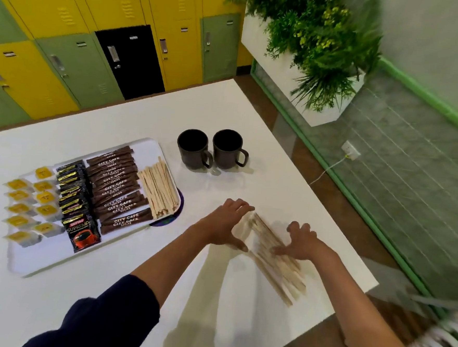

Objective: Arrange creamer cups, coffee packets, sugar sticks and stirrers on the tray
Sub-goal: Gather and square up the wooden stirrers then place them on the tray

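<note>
A white rectangular tray (15,261) holds yellow-lidded creamer cups (30,203) in two columns, black coffee packets (77,198) overlapping, brown sugar sticks (115,189) in a row, and pale wooden stirrers (159,190). More blurred wooden stirrers (273,257) lie on the table.

Single view only: head-worn wide-angle camera, looking forward and steeply down over white desk (239,323). Near: both forearms enter from bottom edge, hands mid-frame. Tray (26,265) sits left of centre, two dark mugs (213,149) beyond. Far field: lockers (69,40) top left, planter (313,43) top right. Edges curved, right side blurred.
</note>
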Demonstrator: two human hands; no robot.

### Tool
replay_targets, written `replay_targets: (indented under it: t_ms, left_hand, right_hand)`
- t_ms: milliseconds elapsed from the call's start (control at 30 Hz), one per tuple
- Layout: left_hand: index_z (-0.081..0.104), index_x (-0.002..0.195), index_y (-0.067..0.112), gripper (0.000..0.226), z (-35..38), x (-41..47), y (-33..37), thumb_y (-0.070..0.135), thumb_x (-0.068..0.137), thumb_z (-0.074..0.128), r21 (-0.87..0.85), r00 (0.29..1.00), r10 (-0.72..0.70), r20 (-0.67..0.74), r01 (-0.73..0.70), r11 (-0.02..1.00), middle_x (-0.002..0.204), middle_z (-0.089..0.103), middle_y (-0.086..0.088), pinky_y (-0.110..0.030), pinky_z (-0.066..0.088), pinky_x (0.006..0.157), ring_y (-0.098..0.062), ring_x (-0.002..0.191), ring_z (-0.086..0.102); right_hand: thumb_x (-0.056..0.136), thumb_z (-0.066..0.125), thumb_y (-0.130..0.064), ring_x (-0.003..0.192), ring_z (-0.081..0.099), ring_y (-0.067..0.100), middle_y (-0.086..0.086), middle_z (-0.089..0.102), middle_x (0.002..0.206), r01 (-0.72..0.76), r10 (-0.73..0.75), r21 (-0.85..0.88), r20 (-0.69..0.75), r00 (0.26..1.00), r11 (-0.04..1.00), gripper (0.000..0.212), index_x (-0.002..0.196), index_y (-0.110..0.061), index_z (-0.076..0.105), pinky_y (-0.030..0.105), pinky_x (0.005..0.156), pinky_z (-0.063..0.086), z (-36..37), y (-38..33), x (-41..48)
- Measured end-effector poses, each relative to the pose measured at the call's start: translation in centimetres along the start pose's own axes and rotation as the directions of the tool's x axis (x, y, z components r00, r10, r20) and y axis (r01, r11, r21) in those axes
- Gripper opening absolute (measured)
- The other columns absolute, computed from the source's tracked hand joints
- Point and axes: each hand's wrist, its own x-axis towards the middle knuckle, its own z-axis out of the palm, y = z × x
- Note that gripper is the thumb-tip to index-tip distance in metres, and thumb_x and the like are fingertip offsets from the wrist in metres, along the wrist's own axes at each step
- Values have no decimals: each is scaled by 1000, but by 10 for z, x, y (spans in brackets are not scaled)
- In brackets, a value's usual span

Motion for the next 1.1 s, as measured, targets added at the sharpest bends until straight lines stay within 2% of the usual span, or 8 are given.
replay_targets:
  t_ms: [100,200,400,500,600,767,967,1100]
  left_hand:
    - [13,149,15,120,8,9,16,49,58,83,18,997,-12,80,11,1000,153,15,-6,-37,24,114,-27,137,18]
    - [3,150,13,130,13,16,26,47,56,85,47,991,-27,135,21,999,157,1,-8,-40,15,117,-28,144,3]
    - [-2,150,10,133,25,21,30,41,56,87,80,979,-90,181,76,994,156,0,-11,-39,16,117,-30,143,3]
    - [10,149,10,119,29,20,29,35,60,86,64,986,-74,146,65,996,151,15,-7,-36,29,112,-25,136,19]
    - [29,142,14,96,30,20,28,23,64,84,-26,993,-51,111,54,998,140,30,-2,-34,38,104,-21,126,29]
    - [39,136,16,80,33,22,30,11,68,79,-107,995,-42,91,52,993,130,36,-3,-35,41,99,-19,117,32]
    - [39,137,18,81,33,22,24,5,68,78,-141,996,-63,61,71,987,128,34,-3,-38,46,98,-21,117,35]
    - [32,141,19,92,25,23,25,19,65,83,38,998,-57,18,57,998,136,31,-3,-42,51,87,-22,121,31]
  right_hand:
    - [65,77,-57,134,32,36,15,13,147,-113,102,92,116,988,989,122,147,-9,1,45,104,43,16,24,-11]
    - [58,84,-53,133,33,35,12,11,145,-129,113,107,139,984,986,131,146,-12,-4,46,99,48,32,35,-20]
    - [50,92,-36,129,32,34,11,18,138,-106,96,203,55,994,973,124,141,-17,9,45,98,48,52,30,-32]
    - [59,89,-26,126,34,33,12,20,137,-102,104,122,-12,994,987,116,141,-11,10,38,98,44,58,27,-35]
    - [59,89,-13,117,45,33,14,26,131,-129,143,224,-49,988,966,109,137,-13,13,37,86,48,64,27,-33]
    - [77,71,-1,113,50,35,18,36,130,-94,156,334,-164,974,938,75,132,-6,21,39,89,48,66,24,-23]
    - [71,76,-1,104,53,29,14,35,124,-15,98,371,-206,974,929,73,125,-5,27,33,80,50,61,21,-23]
    - [65,84,-25,113,46,28,10,32,124,-34,116,345,-219,969,938,83,124,-11,28,36,83,50,60,26,-27]
